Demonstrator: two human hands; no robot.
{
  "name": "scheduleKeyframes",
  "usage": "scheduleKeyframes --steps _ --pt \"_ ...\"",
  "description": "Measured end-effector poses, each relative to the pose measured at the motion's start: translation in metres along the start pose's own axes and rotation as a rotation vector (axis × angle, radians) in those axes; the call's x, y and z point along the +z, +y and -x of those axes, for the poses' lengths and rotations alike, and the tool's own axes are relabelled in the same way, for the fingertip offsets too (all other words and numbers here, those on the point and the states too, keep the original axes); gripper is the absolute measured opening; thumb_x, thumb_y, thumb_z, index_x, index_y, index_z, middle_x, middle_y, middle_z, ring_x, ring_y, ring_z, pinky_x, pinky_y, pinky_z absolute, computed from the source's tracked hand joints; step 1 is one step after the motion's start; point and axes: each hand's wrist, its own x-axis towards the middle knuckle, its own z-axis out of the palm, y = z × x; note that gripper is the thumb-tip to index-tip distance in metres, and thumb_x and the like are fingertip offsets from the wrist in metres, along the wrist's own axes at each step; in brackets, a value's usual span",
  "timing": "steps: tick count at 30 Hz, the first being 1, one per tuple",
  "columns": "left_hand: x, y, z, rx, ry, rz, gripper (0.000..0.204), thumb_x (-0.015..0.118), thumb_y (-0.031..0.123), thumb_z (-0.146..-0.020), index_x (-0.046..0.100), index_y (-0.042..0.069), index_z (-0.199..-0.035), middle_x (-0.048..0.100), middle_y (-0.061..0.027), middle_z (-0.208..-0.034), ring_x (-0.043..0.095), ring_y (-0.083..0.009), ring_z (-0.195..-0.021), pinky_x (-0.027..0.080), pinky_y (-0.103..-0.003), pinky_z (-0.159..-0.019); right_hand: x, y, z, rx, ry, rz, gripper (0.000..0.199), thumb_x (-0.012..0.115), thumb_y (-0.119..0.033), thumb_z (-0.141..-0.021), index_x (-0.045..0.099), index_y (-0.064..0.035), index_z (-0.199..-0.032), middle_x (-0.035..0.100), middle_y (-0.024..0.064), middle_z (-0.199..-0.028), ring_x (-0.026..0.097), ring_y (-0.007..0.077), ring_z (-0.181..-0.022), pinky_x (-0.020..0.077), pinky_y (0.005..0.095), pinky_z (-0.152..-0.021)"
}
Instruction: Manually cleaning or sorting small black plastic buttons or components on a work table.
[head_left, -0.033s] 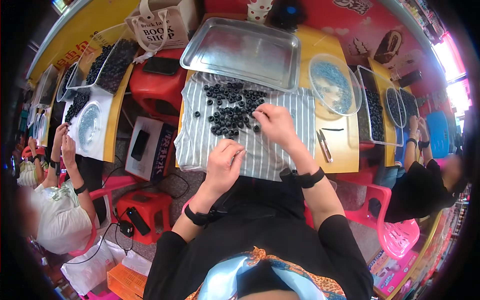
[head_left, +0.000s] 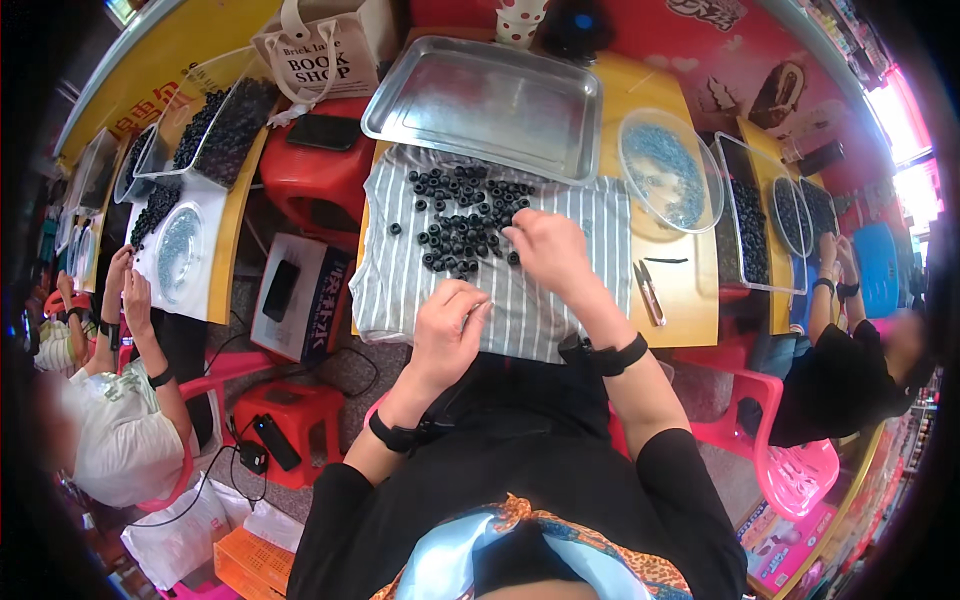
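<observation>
bordering beads [head_left: 460, 235], right fingers [head_left: 524, 232] beside bare cloth [head_left: 608, 230]

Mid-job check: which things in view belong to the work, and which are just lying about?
Likely in the work:
black beads, by the right hand
striped cloth under them
perhaps bowl of small blue pieces

Apparently lying about:
tote bag
phone near it
spotted cup

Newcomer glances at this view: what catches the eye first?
Probably the pile of black beads spread on a grey-and-white striped cloth mid-table, with the right hand at its right edge and the left hand on its near side. Then the big shiny metal tray just beyond the cloth, and the round clear tub of pale-blue bits to the right of the tray.
</observation>
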Motion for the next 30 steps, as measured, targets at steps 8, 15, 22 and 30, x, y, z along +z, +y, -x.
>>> scheduleKeyframes --steps 8,15,22,30 --pt "-0.005 0.0 0.0 -0.063 -0.01 0.024 0.008 0.063 -0.001 -0.082 0.063 -0.002 -0.089 0.061 -0.0148 -0.088 0.062 -0.0307 -0.077 0.05 -0.035 -0.067 -0.023 0.011 0.006 0.292 -0.116 -0.76 0.019 0.054 -0.016 -0.092 0.059 -0.0009 -0.102 0.061 0.0122 -0.068 0.059 0.0224 -0.058 0.0448 0.0316 -0.047" --pt "-0.004 -0.005 -0.011 -0.035 -0.024 0.007 0.008 0.064 -0.001 -0.081 0.062 -0.002 -0.089 0.06 -0.0149 -0.088 0.062 -0.0308 -0.077 0.049 -0.036 -0.066 -0.14 0.046 0.108 0.171 0.116 -1.803 0.032 0.05 -0.016 -0.096 0.048 -0.0003 -0.124 0.047 0.0146 -0.098 0.049 0.0143 -0.076 0.0412 0.0177 -0.043" --pt "0.015 0.007 -0.038 0.066 -0.072 -0.087 0.012 0.065 -0.001 -0.082 0.064 0.0 -0.094 0.062 -0.0108 -0.09 0.061 -0.0184 -0.07 0.047 -0.027 -0.057 -0.205 0.128 0.247 0.838 0.647 -1.179 0.009 0.055 -0.007 -0.093 0.06 -0.0011 -0.097 0.06 0.0081 -0.085 0.054 0.0107 -0.065 0.0398 0.0187 -0.045" --pt "0.028 0.014 -0.032 0.05 -0.151 -0.139 0.014 0.065 0.0 -0.082 0.065 0.0 -0.095 0.063 -0.0092 -0.092 0.06 -0.0164 -0.071 0.046 -0.027 -0.057 -0.118 0.202 0.361 1.522 0.642 -0.951 0.033 0.071 -0.021 -0.084 0.062 0.0 -0.108 0.064 0.0114 -0.099 0.063 0.0201 -0.081 0.0513 0.0325 -0.072"
